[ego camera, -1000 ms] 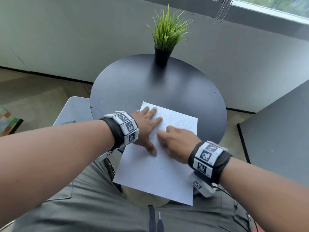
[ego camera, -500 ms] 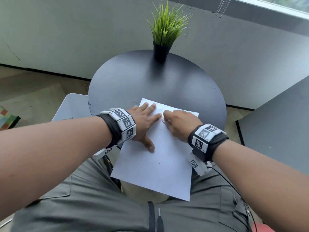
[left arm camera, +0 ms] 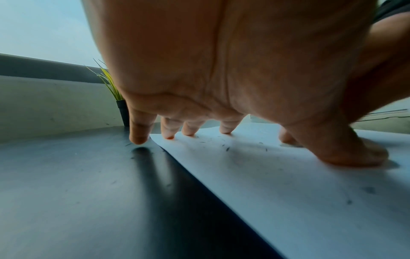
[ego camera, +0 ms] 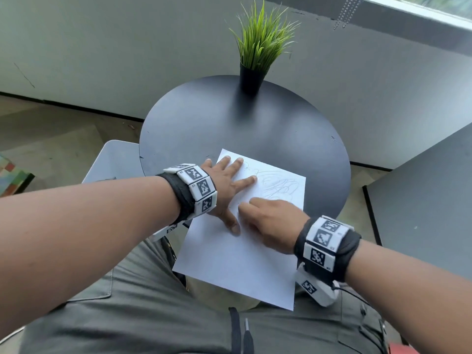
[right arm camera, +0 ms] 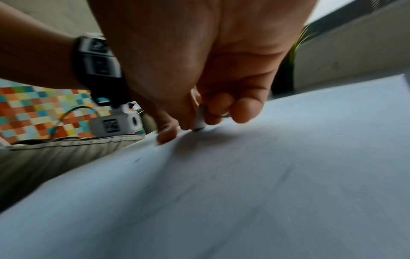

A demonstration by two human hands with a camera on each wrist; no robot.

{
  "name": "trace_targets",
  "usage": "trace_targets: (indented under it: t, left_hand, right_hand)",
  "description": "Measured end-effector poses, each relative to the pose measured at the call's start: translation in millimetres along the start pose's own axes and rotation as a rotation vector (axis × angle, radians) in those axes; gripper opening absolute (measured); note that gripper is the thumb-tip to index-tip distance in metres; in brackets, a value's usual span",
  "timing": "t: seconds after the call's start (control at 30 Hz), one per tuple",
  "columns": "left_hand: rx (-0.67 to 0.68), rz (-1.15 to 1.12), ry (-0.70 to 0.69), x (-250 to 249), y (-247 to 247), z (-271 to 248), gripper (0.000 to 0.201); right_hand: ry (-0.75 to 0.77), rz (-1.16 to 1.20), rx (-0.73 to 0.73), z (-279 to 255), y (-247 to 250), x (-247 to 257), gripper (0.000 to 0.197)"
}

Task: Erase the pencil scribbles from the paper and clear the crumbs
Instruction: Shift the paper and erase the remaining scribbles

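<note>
Fingers of the left hand (ego camera: 224, 190) lie straight & splayed, pressing the white rectangular sheet of paper (ego camera: 237, 261) flat near its far-left corner; the little finger sits just off the edge on the round matte-black metal table (ego camera: 204, 118). Right hand (ego camera: 270, 226) is curled, thumb & fingers pinching a small white eraser block (right arm camera: 199, 117), its tip touching the paper just beside the left thumb.

Key relation: the faint grey pencil scribbles (ego camera: 278, 187) lie beyond & to the right of the eraser tip, toward the sheet's far-right corner, between the two hands' fingertips and the far edge. Right hand is the nearer one w/ the tool, so the next stroke likely has to go away from the body. Sheet's long axis runs roughly from the lap to the table centre, near end overhanging the table edge above the grey trousers (ego camera: 127, 315), unsupported there, so likely to buckle if rubbed.

Paper looks thin & smooth. Dark thin eraser crumbs (left arm camera: 226, 149) are scattered on it by the left fingers, not yet cleared. Green plastic grass plant in a black pot (ego camera: 255, 60) stands at the far rim, well apart.
</note>
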State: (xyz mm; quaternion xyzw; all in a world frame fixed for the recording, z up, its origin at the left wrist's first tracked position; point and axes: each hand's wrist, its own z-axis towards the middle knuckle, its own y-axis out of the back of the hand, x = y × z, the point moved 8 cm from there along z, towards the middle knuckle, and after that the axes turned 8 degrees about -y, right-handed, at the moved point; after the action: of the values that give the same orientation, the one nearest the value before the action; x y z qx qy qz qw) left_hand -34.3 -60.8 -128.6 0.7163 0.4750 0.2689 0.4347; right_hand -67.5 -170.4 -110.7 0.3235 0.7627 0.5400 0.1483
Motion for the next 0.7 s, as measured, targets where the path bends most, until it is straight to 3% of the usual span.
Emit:
trace_targets:
  t: [0.07, 0.17, 0.33, 0.5, 0.63, 0.7]
  left_hand:
    - [0.004, -0.003, -0.001, -0.9, 1.6, -0.5, 0.139]
    - [-0.001, 0.001, 0.000, -1.6, 3.1, -0.3, 0.139]
    - [0.017, 0.002, -0.002, -2.8, 4.0, -0.4, 0.135]
    - [0.021, -0.005, -0.007, -4.9, 6.2, -1.6, 0.133]
    - [0.020, 0.001, -0.005, -4.2, 4.7, -1.7, 0.134]
    - [0.021, -0.003, -0.007, -4.4, 5.7, -1.5, 0.134]
  right_hand:
    - [-0.070, -0.016, -0.003, 2.6, 6.5, -19.4, 0.016]
    - [-0.305, -0.035, -0.183, 11.5, 29.6, -69.4, 0.007]
    - [0.019, -0.055, 0.024, -5.4, 0.1, 6.0, 0.026]
    - [-0.295, -0.023, -0.160, 11.5, 28.0, -67.7, 0.012]
    - [0.028, -0.017, 0.008, -4.2, 0.4, 1.9, 0.021]
    - [-0.031, -0.032, 0.015, -0.7, 4.1, -11.7, 0.021]
